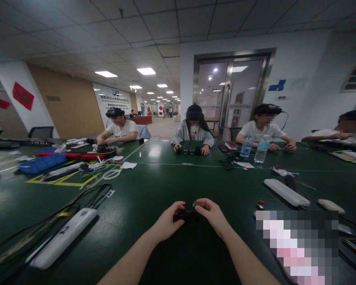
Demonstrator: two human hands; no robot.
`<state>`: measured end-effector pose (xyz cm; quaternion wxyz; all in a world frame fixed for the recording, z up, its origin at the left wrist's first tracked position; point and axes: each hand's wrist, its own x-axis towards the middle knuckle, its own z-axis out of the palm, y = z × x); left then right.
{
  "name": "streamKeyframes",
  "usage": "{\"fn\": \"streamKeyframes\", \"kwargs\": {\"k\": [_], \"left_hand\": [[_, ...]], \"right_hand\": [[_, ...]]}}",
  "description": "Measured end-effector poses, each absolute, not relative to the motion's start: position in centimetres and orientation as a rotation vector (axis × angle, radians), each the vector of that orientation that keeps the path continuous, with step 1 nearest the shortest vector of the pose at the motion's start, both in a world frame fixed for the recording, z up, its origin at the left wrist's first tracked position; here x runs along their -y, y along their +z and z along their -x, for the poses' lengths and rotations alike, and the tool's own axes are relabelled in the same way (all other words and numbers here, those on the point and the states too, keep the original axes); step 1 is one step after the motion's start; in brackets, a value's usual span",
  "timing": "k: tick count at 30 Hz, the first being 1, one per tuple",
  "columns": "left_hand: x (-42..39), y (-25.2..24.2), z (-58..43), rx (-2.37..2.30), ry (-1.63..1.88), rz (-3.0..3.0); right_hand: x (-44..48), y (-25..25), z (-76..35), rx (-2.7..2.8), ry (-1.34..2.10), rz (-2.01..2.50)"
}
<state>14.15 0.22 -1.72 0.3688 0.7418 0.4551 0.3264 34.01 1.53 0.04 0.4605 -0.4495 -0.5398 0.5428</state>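
Observation:
Low over the dark green table (154, 180), my left hand (169, 221) grips a small black object (186, 214) between thumb and fingers at its left side. My right hand (211, 213) is closed in a pinch on a small greyish piece (195, 204), just above the right end of the black object. The piece is too small to identify, and whether it touches the black object cannot be made out.
White power strips lie left (63, 237) and right (286, 192), with cables on the left. Farther off are a blue tray (42, 163), two water bottles (262, 149) and a pale mouse (331, 206). Several people sit across the table. A pixelated patch covers the lower right.

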Motion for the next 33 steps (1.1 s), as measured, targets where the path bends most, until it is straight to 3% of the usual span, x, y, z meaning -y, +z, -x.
{"fn": "streamKeyframes", "kwargs": {"k": [25,33], "left_hand": [[0.4,-0.3,-15.8,-1.308,0.785,-2.003],[0.7,0.1,-16.0,-1.343,0.720,-2.120]], "right_hand": [[-0.7,0.9,-33.4,1.699,1.388,1.056],[-1.8,-0.6,-33.8,1.494,1.364,1.072]]}}
